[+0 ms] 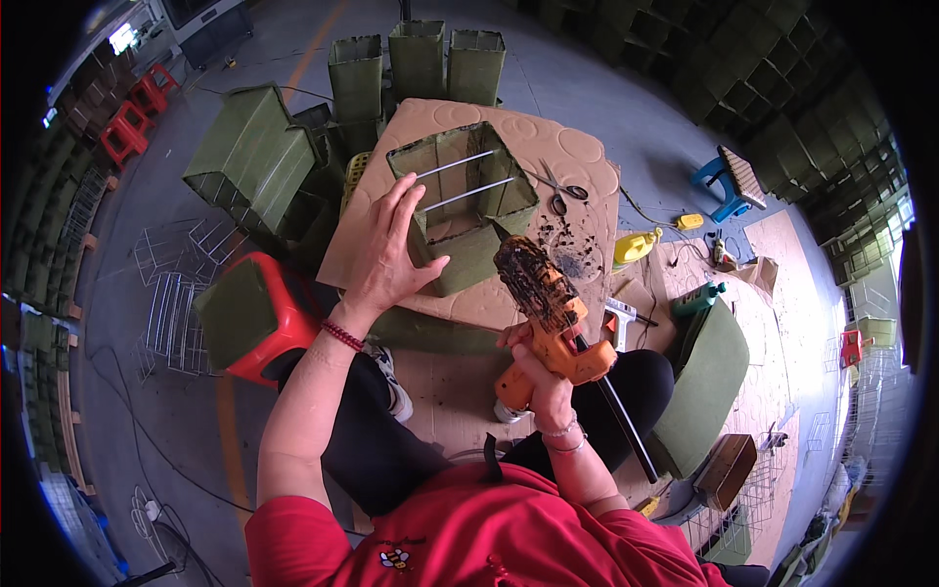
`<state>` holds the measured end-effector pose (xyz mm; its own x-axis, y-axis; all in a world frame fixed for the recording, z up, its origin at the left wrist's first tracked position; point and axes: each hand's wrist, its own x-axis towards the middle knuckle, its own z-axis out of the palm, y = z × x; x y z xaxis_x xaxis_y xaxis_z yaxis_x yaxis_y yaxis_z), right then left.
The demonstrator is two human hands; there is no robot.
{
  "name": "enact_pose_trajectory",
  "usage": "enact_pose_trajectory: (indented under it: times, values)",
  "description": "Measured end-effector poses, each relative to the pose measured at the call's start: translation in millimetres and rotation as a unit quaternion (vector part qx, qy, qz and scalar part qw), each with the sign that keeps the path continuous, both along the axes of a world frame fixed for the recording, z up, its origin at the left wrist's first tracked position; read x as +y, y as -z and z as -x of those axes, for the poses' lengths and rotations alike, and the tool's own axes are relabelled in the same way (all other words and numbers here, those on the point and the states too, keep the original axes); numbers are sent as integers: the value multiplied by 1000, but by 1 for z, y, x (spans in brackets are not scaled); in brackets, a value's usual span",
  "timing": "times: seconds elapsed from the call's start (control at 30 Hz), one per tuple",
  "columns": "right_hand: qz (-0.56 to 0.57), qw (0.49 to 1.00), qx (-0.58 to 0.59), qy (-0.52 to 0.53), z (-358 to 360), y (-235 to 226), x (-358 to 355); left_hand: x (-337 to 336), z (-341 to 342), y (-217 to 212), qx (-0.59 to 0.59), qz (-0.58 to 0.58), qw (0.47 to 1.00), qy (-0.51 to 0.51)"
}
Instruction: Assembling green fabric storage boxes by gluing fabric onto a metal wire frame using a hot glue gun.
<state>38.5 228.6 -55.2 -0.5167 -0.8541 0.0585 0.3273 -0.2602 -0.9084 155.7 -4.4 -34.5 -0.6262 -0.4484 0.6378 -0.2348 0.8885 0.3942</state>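
The left hand [386,249], fingers spread wide, steadies the green fabric box [465,201] on the cardboard board [572,147] at centre. The right hand [543,386] grips the orange hot glue gun [548,313], nozzle touching the box's near right corner. Keep the box pressed flat and run glue evenly along the seam.

We count one orange glue gun [553,328], held in right hand [540,383]. One open green box [468,201] under left hand [389,256]; two white rods [468,178] across it. Three green boxes [418,61] upright behind board. One pair of scissors [561,190]. One yellow bottle [636,246]. One blue stool [729,182]. We see three red stools [129,119] far left.
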Motion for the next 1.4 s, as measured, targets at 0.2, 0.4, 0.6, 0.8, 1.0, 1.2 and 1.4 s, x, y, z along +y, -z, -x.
enact_pose_trajectory:
  times: [0.2,0.4,0.6,0.8,1.0,1.2,1.4]
  values:
    - [0,1000,-8,22,-3,-6,-2,0,-2,-1,-4,-4,1000,-5]
    - [3,999,5,-33,-7,1,-2,2,4,-1,-3,-9,1000,-5]
    - [9,1000,-6,-25,-9,3,-2,2,-1,-2,-7,-7,1000,-11]
    - [8,1000,1,1,0,2,0,1,0,-2,-5,-5,1000,-5]
    - [-8,1000,-1,-5,-4,-2,0,2,2,-1,0,-5,1000,-2]
    - [-10,1000,9,-6,-1,0,1,2,0,-2,-1,-5,1000,-4]
    - [-19,1000,-6,-1,-1,-1,2,3,2,-2,-4,-3,1000,-5]
